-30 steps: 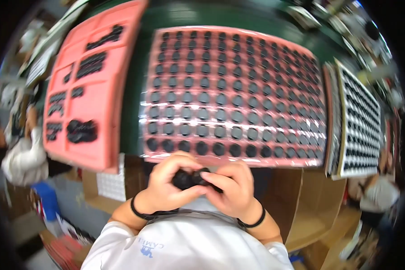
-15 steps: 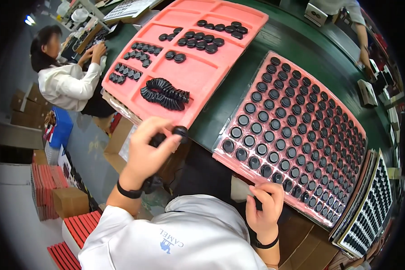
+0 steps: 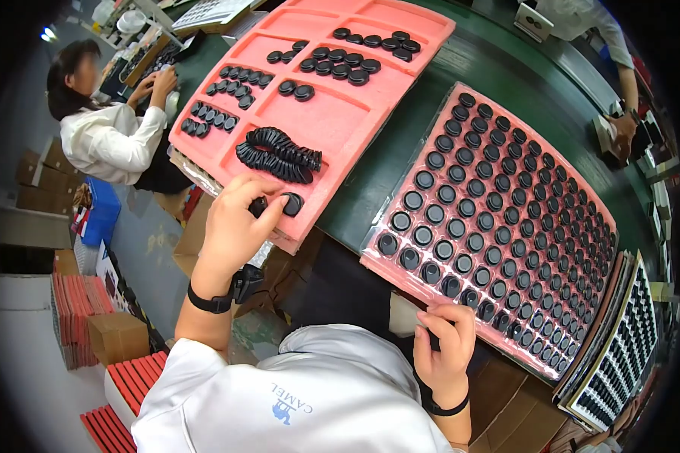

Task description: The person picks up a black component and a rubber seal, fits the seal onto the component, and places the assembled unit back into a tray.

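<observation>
Thumb and fingers of my left hand (image 3: 238,219) are closed on a round black cap (image 3: 292,204), low over the near corner of the pink compartment tray (image 3: 340,113). Another dark cap (image 3: 258,206) shows partly under the fingers; whether it is held too, I cannot tell. Just beyond the hand lies a curved double row of black ring-like pieces (image 3: 279,155). My right hand (image 3: 446,351) hovers by the near edge of the second tray, fingers half curled and thumb apart, with nothing visible in them. That second pink tray (image 3: 372,260) carries rows of round black caps (image 3: 499,204) under clear plastic.
More black caps (image 3: 340,64) sit grouped in the compartments. Both trays lie on a green work surface (image 3: 385,151). Stacked trays (image 3: 619,347) stand at right. A person in white (image 3: 113,140) works at left; another person's hand (image 3: 623,136) is at far right.
My left hand has moved away from me with the black cap, from just off the tray's near corner to over it. My right hand has stayed in place.
</observation>
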